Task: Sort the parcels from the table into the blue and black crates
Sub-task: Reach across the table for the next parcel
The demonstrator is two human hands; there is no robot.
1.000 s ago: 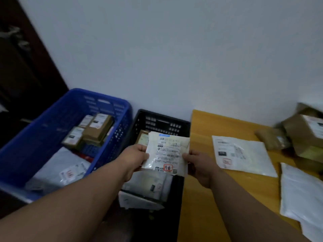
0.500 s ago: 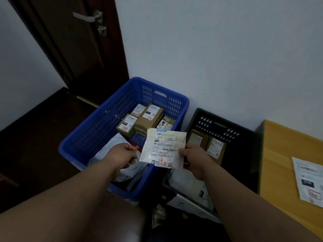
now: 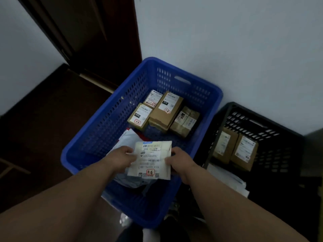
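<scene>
Holding the flat white parcel (image 3: 151,159) over the blue crate (image 3: 104,123), I had my left hand (image 3: 122,157) pinching its left edge and my right hand (image 3: 180,161) pinching its right edge, label side up, with a red stamp near its lower edge. From the head camera, the only view, the parcel hung above the near half of the blue crate, over the soft grey mailers (image 3: 129,180) already lying there, while small brown boxes (image 3: 164,110) sat packed at the far end. The black crate (image 3: 262,119) stood just beside it to my right, with two brown boxes (image 3: 234,151) leaning inside and white mailers (image 3: 227,179) in front of them. As I judged it, the step was the drop itself: best to lower the parcel close to the mailers, keep it level, and let both edges go together so it landed flat rather than sliding against the crate wall. Both forearms reached forward and downward, converging on the parcel, wrists fairly straight, thumbs on top of the label and the other fingers hidden beneath. The counter was out of sight.
</scene>
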